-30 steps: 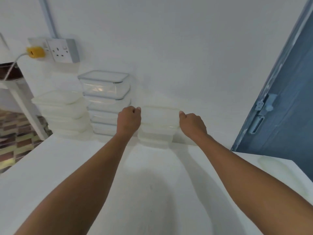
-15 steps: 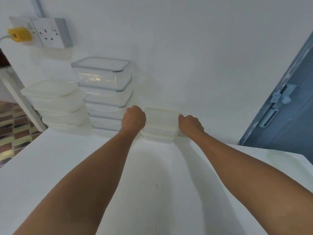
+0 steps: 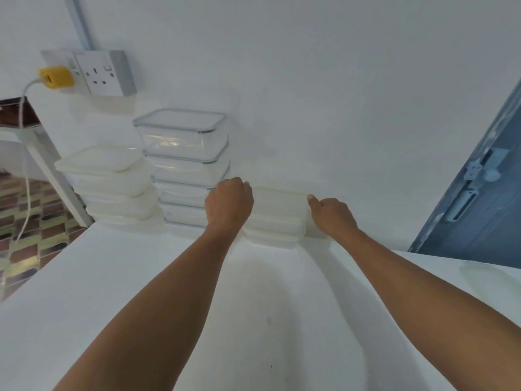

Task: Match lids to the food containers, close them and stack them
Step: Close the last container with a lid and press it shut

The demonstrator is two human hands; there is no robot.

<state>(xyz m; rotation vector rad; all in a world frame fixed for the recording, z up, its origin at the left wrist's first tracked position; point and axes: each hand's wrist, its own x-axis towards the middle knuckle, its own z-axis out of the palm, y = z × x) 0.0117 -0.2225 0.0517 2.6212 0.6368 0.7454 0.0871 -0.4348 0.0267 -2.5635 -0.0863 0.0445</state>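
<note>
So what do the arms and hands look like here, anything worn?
Bare left forearm and right forearm, no sleeve in frame. Ungloved left hand and right hand; no watch, bracelet or ring shows on the visible sides. No markings or straps on either arm.

This looks like a room in a home, perhaps a kitchen or utility corner. A plain white table (image 3: 141,277) stands against a painted white wall (image 3: 310,80). Lidded food containers are piled along its far edge: a glass stack (image 3: 183,153), a plastic stack (image 3: 112,182) to its left and a short stack (image 3: 277,218) to its right. On the far left wall, a double socket (image 3: 104,73) under surface conduit (image 3: 81,21) carries a yellow plug (image 3: 55,77) with a white cable (image 3: 26,198). Patterned floor tiles (image 3: 25,218) show at the left. A blue door (image 3: 479,210) with a latch (image 3: 479,170) stands at the right.
</note>
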